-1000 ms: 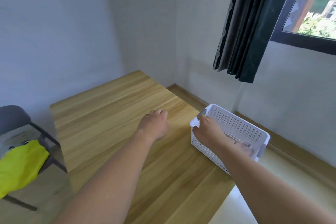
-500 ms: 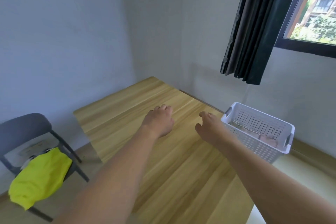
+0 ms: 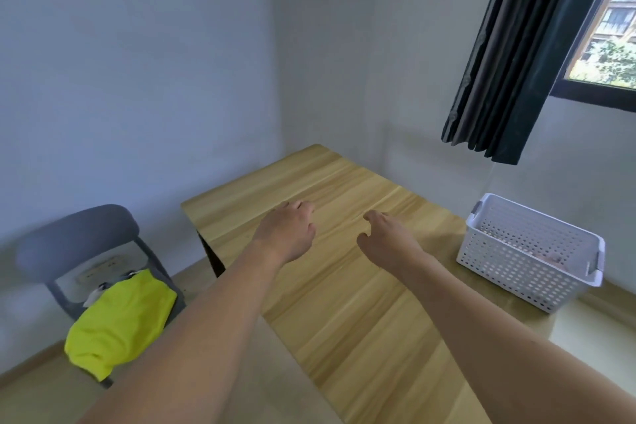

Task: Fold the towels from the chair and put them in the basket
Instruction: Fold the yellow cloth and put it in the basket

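Two bare hands, one chair, one basket, one table, one visible towel.

Towel (image 3: 118,318): bright yellow-green cloth, crumpled in a loose heap, unfolded, lying on the seat of the chair at about 8 o'clock in the view. Its lower edge droops over the front of the seat. A small white tag or cloth scrap (image 3: 94,296) shows at its upper left edge; too small to identify.

Chair (image 3: 77,234): grey, curved padded backrest, dark legs, standing on the floor beside the table's left edge.

Basket (image 3: 531,251): white plastic, rectangular, walls perforated with rows of small holes, grey handle cut-outs at both short ends. It sits on the table's right edge at about 3 o'clock. Something pale pinkish lies inside on the bottom, seen only through the holes; cannot tell what.

Table (image 3: 361,303): light wood grain, running from 6 o'clock towards 12.

Left hand (image 3: 287,234): held over the table centre, palm down, fingers loosely curled, grasping nothing.

Right hand (image 3: 385,239): just beside the left, well apart from the basket, fingers relaxed and slightly bent, holding nothing.

Curtain (image 3: 509,62): dark, gathered, hanging at 1 o'clock beside a window (image 3: 612,27).
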`<state>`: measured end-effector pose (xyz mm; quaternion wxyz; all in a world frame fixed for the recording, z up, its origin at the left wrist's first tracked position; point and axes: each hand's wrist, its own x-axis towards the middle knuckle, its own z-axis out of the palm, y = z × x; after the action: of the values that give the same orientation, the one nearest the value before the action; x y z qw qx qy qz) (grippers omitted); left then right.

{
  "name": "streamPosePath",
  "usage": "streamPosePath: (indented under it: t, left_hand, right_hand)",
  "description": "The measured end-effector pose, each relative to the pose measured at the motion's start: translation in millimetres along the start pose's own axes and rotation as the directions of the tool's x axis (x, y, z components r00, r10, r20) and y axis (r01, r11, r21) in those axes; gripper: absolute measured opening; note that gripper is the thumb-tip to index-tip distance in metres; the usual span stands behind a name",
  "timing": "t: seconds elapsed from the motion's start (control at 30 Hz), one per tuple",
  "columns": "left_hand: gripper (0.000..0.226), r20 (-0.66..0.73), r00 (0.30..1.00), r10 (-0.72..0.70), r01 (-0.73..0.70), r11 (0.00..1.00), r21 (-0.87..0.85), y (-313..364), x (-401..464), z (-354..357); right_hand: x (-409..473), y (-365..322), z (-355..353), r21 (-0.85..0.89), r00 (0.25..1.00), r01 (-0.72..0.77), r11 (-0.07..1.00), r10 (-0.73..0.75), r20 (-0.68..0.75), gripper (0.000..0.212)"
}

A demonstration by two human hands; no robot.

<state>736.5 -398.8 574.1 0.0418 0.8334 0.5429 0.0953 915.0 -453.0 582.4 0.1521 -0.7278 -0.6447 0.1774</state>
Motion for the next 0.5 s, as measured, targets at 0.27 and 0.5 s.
streamPosePath:
  t: [0.27, 0.5]
  left_hand:
    - [0.041, -0.002, 1.0, 0.018, -0.018, 0.999, -0.05, -159, -21, -22]
    - [0.039, 0.011, 0.999, -0.036, 0.037, 0.996, -0.082, -271, -29, -33]
  right_hand:
    - [12, -138, 76, 0.062, 0.998, -0.031, 0.998, 0.034, -0.046, 0.051]
    - [36, -217, 121, 0.069, 0.999, -0.042, 0.997, 0.041, 0.011, 0.052]
